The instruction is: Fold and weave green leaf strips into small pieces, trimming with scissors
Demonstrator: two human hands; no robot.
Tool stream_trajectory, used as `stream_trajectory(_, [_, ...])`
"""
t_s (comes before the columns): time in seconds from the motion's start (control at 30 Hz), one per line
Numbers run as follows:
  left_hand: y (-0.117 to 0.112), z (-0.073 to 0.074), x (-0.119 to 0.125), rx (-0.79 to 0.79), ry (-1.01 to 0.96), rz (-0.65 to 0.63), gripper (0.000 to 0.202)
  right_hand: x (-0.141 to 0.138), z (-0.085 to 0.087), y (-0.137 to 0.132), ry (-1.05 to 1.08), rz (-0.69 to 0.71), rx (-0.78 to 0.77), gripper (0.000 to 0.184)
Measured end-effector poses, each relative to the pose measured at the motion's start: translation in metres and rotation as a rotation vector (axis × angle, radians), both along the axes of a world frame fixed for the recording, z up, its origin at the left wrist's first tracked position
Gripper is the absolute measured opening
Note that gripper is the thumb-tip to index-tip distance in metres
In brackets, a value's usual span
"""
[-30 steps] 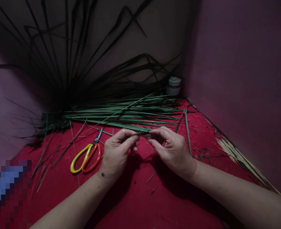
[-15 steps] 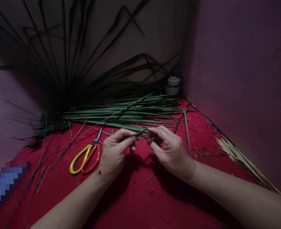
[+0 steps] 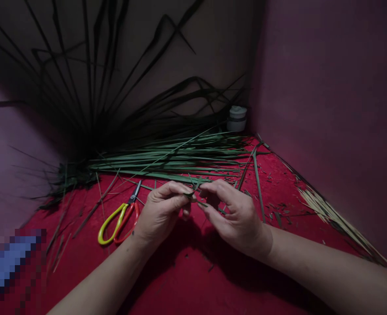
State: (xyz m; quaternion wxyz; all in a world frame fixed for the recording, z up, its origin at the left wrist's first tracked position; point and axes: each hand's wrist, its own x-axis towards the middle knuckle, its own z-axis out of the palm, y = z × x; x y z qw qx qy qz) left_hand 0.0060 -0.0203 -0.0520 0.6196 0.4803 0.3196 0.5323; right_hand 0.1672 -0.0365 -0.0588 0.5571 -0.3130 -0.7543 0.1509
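Observation:
Both my hands meet over the red floor, pinching a short piece of green palm leaf strip (image 3: 195,195) between them. My left hand (image 3: 162,212) is closed, thumb and fingers pinched on the strip's left end. My right hand (image 3: 234,214) is closed too, fingers curled on the strip's right end. A pair of scissors (image 3: 119,216) with one yellow and one red handle lies on the floor just left of my left hand. A flat bundle of long green leaves (image 3: 174,159) lies just beyond my hands.
Dark palm fronds (image 3: 91,87) fan up against the back wall. A small white jar (image 3: 237,118) stands in the far corner. Pale thin midrib sticks (image 3: 334,218) lie along the right wall. Leaf scraps litter the red floor (image 3: 187,280).
My hands have drawn closer together and slightly toward me, with the leaf strip bent shorter between them. The view shifted a little downward.

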Motion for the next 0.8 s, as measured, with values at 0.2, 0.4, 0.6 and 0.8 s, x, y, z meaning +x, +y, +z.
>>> stream_trajectory(0.2, [0.002,-0.001,-0.001,-0.019,0.009,-0.069,0.006,-0.001,0.000,-0.004,-0.017,0.057,0.052,0.020])
stream_trajectory(0.4, [0.002,-0.003,-0.002,-0.040,-0.010,-0.110,0.005,0.000,-0.001,-0.005,0.011,0.068,-0.009,0.017])
stream_trajectory(0.6, [0.002,-0.007,-0.002,-0.088,0.008,-0.132,0.004,0.000,-0.001,-0.003,0.114,0.095,-0.059,0.028])
stream_trajectory(0.8, [0.006,-0.012,-0.004,-0.113,-0.025,-0.212,0.005,-0.002,0.009,-0.002,0.313,0.143,-0.500,0.007])
